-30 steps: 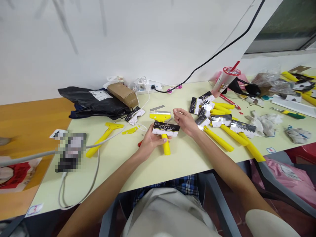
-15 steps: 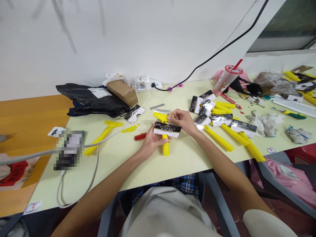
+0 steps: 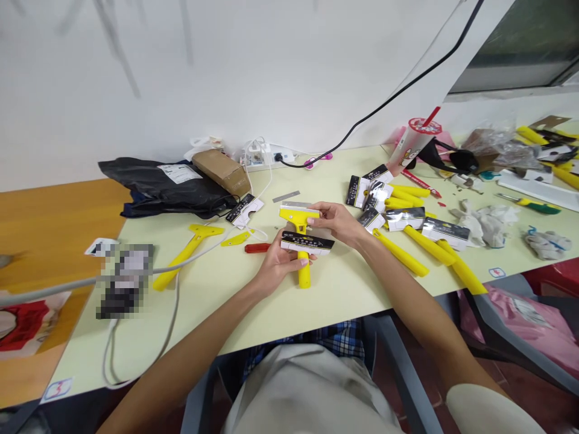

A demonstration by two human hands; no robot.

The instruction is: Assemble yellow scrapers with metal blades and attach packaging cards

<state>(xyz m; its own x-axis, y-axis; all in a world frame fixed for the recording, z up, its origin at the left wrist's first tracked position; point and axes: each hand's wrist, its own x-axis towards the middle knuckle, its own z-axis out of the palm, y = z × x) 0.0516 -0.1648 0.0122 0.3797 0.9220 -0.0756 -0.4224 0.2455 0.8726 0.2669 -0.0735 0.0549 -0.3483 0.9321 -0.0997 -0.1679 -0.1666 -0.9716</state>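
A yellow scraper [image 3: 304,277] with its blade end pointing away from me is held between my hands above the table. Its black-and-white packaging card [image 3: 307,242] lies across the handle. My left hand [image 3: 277,262] is closed around the handle and card from the left. The fingers of my right hand [image 3: 339,223] pinch the right end of the scraper's head. Left of my hands are a red tool handle [image 3: 257,248], a yellow blade cover [image 3: 237,239] and another yellow scraper body [image 3: 187,256]. Beyond them lies a thin metal blade [image 3: 286,196].
On the right are several carded yellow scrapers [image 3: 402,253] in a pile. A cup with a red straw [image 3: 414,144] stands behind them. A black plastic bag [image 3: 163,187], a power strip [image 3: 271,155] and a loose card [image 3: 245,211] are at the back; a white cable [image 3: 174,319] loops at left.
My right fingers have shifted from the middle of the scraper's head to its right end. The card on the handle has tilted and slid slightly nearer to me.
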